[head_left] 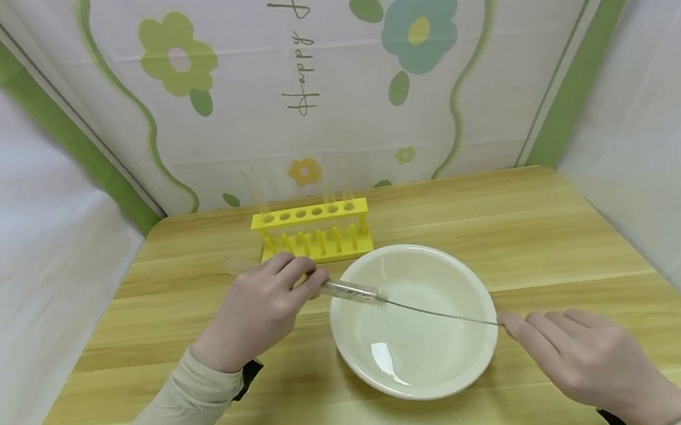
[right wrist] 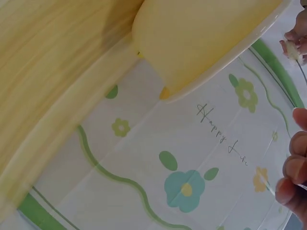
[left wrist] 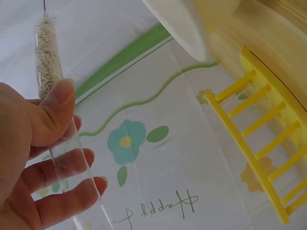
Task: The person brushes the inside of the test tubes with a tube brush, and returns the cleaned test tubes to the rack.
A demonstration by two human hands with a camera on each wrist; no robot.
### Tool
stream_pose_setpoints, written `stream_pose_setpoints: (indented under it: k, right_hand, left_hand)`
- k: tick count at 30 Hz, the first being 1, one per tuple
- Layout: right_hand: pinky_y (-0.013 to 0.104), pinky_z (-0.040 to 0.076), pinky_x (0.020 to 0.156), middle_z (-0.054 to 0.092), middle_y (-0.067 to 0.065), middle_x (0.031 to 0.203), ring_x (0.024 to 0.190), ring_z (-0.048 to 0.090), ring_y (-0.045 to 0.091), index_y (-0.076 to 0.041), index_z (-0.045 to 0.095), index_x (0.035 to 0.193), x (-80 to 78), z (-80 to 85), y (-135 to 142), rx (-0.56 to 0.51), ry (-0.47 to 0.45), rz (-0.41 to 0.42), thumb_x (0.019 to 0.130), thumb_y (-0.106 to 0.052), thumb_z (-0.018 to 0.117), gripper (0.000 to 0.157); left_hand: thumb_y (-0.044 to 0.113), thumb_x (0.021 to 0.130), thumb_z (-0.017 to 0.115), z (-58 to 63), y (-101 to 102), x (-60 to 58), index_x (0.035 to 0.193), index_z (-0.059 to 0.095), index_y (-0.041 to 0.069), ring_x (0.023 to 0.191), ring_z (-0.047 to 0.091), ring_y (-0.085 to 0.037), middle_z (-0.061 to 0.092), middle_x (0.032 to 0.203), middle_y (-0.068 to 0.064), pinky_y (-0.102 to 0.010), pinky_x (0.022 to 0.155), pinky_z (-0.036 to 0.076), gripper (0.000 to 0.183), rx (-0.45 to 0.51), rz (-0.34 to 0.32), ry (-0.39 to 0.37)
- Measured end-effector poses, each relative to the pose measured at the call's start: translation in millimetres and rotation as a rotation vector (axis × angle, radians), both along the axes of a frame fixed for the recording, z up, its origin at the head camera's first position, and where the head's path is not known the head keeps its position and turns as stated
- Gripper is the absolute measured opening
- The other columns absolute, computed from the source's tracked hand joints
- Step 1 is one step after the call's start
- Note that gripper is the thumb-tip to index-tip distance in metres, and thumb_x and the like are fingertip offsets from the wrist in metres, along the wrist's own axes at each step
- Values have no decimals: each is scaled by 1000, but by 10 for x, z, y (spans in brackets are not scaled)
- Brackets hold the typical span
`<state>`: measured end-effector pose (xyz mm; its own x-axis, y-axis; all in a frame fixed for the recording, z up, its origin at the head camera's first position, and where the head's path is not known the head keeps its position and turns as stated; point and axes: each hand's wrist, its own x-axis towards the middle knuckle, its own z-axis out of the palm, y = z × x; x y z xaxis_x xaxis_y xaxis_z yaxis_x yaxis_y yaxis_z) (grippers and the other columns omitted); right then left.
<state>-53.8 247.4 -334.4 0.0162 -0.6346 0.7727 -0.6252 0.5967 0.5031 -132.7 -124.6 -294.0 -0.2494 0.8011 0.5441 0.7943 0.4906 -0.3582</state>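
The glass test tube is held slantwise, its open end over the left part of the white basin, its other end projecting beyond the basin's left side. The bristled head of the test tube brush is seated inside the mouth of the tube, with a few bristle tips protruding at the opening. The twisted-wire handle of the brush extends from the mouth across the basin to its right rim. The left hand, located left of the basin, is clamped on the tube: the thumb presses from one side and the fingers wrap the other. The right hand, located right of the basin, has its thumb and index finger together on the end of the wire handle. A pale sleeve covers the left forearm, and a black band shows at that wrist. The yellow test tube rack stands behind the basin, offset to the left; it has a six-hole top bar and a row of pegs. Three clear tubes stand in the rack, one in the leftmost hole and two in the rightmost holes. The wood-grain table supports the basin and rack. The flower-printed backdrop hangs behind them.
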Motion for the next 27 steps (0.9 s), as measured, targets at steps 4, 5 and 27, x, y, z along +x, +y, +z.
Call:
stream_pose_setpoints:
  k: [4,5,27]
  right_hand:
    - [15,7,44,29,0,59,48,15,6,10,64,92,-9,-27,7,1,-17,26,102,0,45,23]
    - [15,7,44,29,0,59,48,14,6,10,64,92,-11,-27,0,-2,-24,36,102,0,45,23]
    - [10,8,42,32,-10,53,48,11,-1,-4,64,85,-70,55,-548,-129,-247,40,103,-6,42,28]
  left_hand:
    - [2,89,71,12,16,33,107,74,3,79,63,-23,64,95,-8,-29,54,55,18,-10,3,3]
    - [3,90,70,12,26,42,107,74,3,78,63,-23,64,95,-8,-28,54,55,17,-4,-1,6]
    - [-1,99,54,-18,433,151,99,73,4,76,60,-20,61,88,-5,-28,67,57,20,87,-117,260]
